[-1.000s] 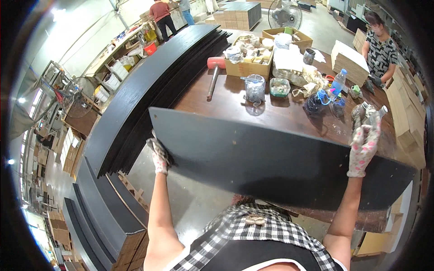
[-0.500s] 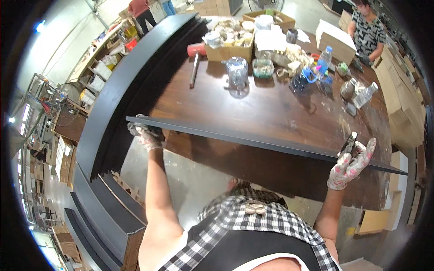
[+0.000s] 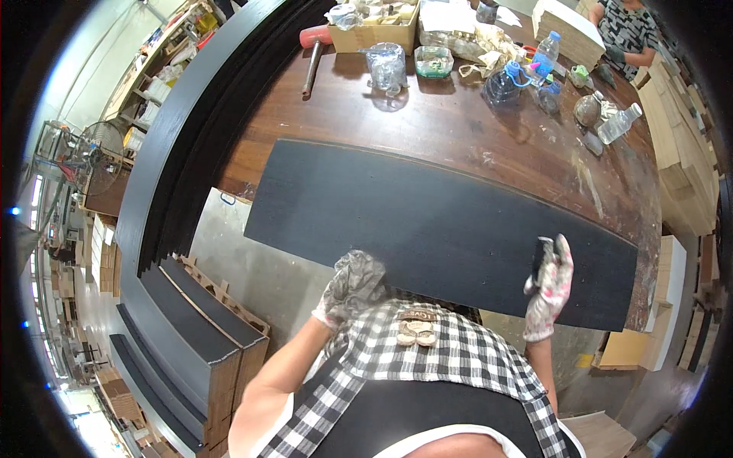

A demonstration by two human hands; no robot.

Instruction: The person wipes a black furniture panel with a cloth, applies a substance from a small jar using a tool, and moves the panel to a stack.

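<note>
A long black board (image 3: 435, 221) lies flat across the near part of the brown table (image 3: 336, 122), its near edge close to my checked apron. My left hand (image 3: 333, 299), in a stained patterned glove, is closed around a crumpled grey rag (image 3: 361, 276) at the board's near edge. Over the right part of the board is my right hand (image 3: 551, 294), gloved in white with pink spots. Its fingers point up, and a small dark piece (image 3: 539, 256) is pinched by the thumb side; its kind is not clear.
Long black boards (image 3: 175, 145) stand stacked along the table's left side, with more (image 3: 198, 320) below. Toward the back are a red-headed mallet (image 3: 311, 57), a cardboard box (image 3: 374, 37), a plastic-wrapped jar (image 3: 385, 69) and bottles (image 3: 546, 53). A co-worker (image 3: 626, 34) stands far right.
The board has gone from being held edge-on between both hands to lying flat on the table. My left hand has come off its left end, toward my body; my right has shifted slightly left.
</note>
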